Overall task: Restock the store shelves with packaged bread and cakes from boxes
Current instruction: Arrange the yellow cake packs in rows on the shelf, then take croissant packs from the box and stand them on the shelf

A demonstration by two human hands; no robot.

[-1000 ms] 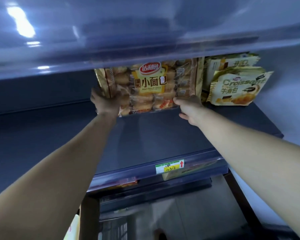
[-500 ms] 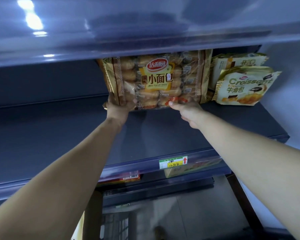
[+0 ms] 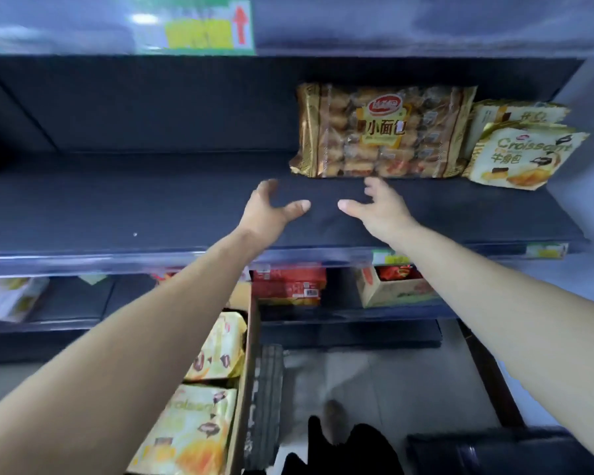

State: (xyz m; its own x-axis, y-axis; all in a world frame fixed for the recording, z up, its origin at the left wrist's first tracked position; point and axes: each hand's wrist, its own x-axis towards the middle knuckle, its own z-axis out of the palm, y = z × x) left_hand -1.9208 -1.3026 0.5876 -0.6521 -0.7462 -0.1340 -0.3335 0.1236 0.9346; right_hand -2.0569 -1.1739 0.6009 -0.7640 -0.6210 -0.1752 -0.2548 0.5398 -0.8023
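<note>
Fingers (image 3: 299,207) on both hands spread and loose, gripping nothing. Left hand (image 3: 268,214) and right hand (image 3: 381,210) hover over the dark shelf board (image 3: 151,207), just in front of the clear-and-gold bag of small bread rolls (image 3: 383,132), not touching it.

Bag stands upright on its lower edge toward the back right of the shelf. Its right side is against the pale yellow croissant packs (image 3: 525,156) at the shelf's right end.

Risk, as a judgement: the bag is soft and has nothing beside it on the left, so it may slump forward or sideways. A brush from either hand would be enough to cause that.

Surface: flat, matte, dark, with a clear plastic strip along the front edge. The shelf left of the bag carries no stock.

Room: open brown cardboard box (image 3: 244,389) at lower left holding more croissant packs. Red packages (image 3: 288,286) on the shelf below. Grey tiled floor (image 3: 374,378).
</note>
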